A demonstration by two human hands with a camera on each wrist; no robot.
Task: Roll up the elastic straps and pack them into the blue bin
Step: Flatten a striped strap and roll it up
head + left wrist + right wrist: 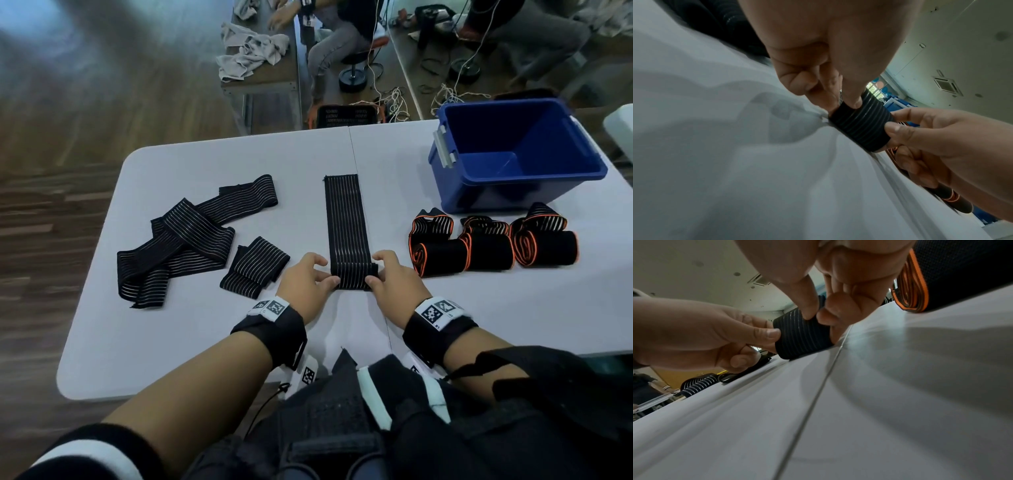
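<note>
A black elastic strap with white stripes (346, 219) lies flat down the middle of the white table (171, 342). Its near end is curled into a small roll (352, 275) (861, 126) (801, 337). My left hand (308, 277) (705, 334) pinches the roll's left end between thumb and fingers. My right hand (394, 274) (931, 138) pinches the right end the same way. The blue bin (513, 154) stands open and empty at the far right of the table.
Loose striped straps lie in a heap (185, 236) at the left, with a shorter folded one (255, 267) beside my left hand. Three black rolls with orange edging (493, 246) (941, 272) sit in front of the bin. Beyond the table are other seated people and cables.
</note>
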